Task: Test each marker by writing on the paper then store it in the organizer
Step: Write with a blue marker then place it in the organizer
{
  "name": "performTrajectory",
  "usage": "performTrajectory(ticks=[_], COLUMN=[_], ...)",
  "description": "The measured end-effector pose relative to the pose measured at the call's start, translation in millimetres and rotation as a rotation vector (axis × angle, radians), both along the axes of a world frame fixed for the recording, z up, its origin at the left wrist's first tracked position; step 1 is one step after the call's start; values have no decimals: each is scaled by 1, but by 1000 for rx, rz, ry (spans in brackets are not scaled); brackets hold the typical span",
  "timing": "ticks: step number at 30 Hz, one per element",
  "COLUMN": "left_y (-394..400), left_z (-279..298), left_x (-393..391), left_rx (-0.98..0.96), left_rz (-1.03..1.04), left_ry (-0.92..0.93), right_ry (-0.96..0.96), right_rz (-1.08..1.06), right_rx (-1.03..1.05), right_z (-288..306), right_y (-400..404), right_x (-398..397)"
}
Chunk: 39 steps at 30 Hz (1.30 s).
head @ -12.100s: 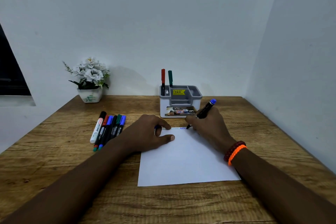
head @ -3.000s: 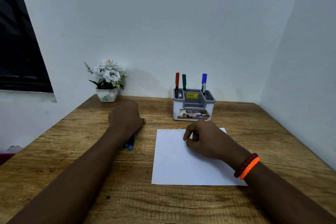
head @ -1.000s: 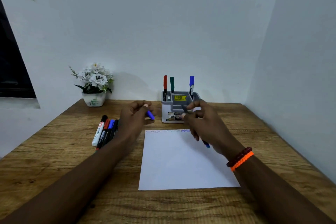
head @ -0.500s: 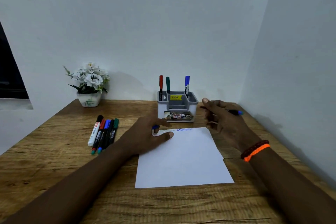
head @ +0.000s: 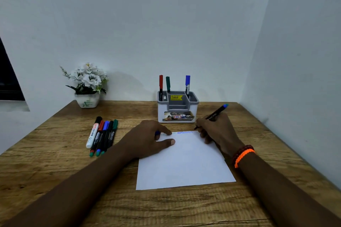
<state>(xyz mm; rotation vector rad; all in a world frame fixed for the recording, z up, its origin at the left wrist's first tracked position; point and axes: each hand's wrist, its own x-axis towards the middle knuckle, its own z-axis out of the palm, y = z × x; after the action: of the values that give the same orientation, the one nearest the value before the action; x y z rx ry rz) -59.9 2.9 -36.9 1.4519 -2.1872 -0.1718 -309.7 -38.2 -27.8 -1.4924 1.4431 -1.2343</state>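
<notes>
On the grey-and-white plastic organizer (head: pixel 178 106), a yellow price sticker (head: pixel 176 97) reads "49.00", with a smaller line above it too fine to read. Lower down, the printed picture label (head: pixel 178 116) on its front shows "47" in a small red-bordered box and the white letters "OP" beside it. Print on the marker barrels is too small to read.

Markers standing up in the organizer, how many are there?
3. In the organizer: a red marker and green marker at its back left, a blue marker further right. Shorter ones inside could be hidden.
</notes>
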Motion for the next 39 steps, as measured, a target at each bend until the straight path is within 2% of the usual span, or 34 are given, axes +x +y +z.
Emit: performTrajectory(ticks=[8, 39], left_y=[-2, -7], left_z=[-1, -4], left_x=[0, 1], left_rx=[17, 44], left_rz=[-1, -2], left_ry=[8, 8], right_ry=[103, 150], right_rz=[-10, -67], right_rx=[-50, -67], right_z=[0, -7], right_y=[2, -3], right_x=[-1, -2])
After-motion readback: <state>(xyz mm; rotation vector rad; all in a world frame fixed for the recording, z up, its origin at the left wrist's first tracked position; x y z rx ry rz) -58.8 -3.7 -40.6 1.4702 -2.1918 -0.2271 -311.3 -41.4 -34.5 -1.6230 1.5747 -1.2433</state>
